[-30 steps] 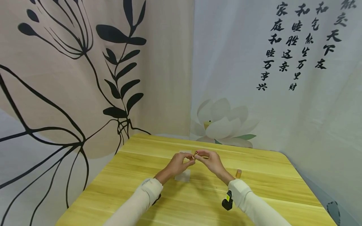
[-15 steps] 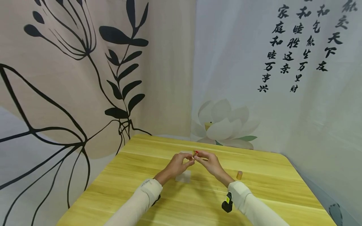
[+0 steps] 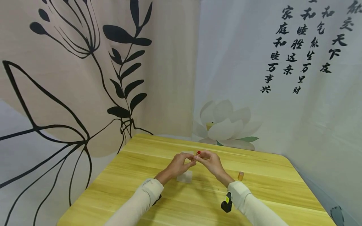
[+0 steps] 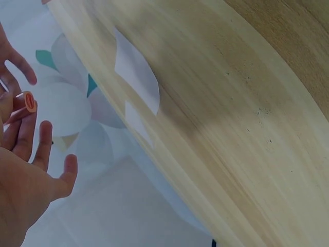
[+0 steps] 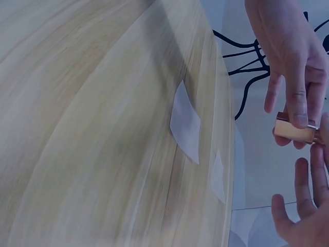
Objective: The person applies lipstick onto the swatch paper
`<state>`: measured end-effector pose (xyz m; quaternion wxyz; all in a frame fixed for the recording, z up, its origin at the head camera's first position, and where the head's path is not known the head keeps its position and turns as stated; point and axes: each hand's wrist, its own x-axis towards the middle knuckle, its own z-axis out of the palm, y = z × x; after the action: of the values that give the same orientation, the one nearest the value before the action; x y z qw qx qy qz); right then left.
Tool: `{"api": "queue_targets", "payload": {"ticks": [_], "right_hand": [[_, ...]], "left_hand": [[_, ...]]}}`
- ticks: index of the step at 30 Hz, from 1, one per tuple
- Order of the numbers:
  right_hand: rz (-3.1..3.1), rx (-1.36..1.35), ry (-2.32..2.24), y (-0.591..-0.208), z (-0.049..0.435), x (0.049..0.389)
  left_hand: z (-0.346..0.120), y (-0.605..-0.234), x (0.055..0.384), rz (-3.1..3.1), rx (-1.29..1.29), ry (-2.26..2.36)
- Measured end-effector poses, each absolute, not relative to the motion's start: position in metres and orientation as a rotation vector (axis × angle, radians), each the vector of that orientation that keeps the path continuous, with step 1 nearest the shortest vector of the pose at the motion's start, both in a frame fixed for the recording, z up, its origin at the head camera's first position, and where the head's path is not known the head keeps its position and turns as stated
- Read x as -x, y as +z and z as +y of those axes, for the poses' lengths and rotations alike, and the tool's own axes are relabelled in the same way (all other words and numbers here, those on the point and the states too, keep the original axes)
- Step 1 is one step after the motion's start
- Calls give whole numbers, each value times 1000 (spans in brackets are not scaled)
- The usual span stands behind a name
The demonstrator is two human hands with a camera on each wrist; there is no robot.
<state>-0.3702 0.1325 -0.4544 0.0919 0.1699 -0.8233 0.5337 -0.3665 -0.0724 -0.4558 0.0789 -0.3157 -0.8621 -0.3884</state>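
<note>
– Reaching in from the near side, two pale sleeves (image 3: 147,191); black device (image 3: 226,205) at the right wrist. What do we have past the cuffs?

– Left hand (image 3: 178,164) and right hand (image 3: 211,161), meeting above the table (image 3: 268,191). Fingers of both grasping one small golden tube (image 5: 295,129). Right wrist view: left thumb on its body, right fingers at the narrower end.

– Change noted?

– Yes. Red tip (image 3: 199,152) now shows clearly by the right fingers. One second ago we could make out barely a reddish speck there. The hands themselves have hardly moved.

– Our reading?

– Likely a small turn or twist between the hands, bringing the coloured end into sight. Whether the tip has risen or the tube only tilted, we cannot tell.

– And around the grip?

– Just right of the right wrist, a short orange-brown cylinder (image 3: 240,176), apparently upright, touched by neither hand. Possibly the tube's cap. Below the hands, a white sheet (image 3: 184,177) lying flat; a second white piece (image 3: 187,152) farther off, partly hidden.

– Farthest out?

– Backdrop cloth (image 3: 172,78) behind the table: dark plant shapes, pale lotus (image 3: 223,125), columns of black characters (image 3: 291,57).
</note>
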Motion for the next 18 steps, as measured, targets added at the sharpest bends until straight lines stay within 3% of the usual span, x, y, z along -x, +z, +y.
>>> {"api": "queue_targets", "payload": {"ticks": [6, 18], "right_hand": [[-2443, -578, 1655, -456, 132, 370], [-2437, -470, 1564, -456, 125, 370]], "left_hand": [[-73, -456, 367, -2586, 923, -1166], [-78, -457, 366, -2581, 917, -1154]]}}
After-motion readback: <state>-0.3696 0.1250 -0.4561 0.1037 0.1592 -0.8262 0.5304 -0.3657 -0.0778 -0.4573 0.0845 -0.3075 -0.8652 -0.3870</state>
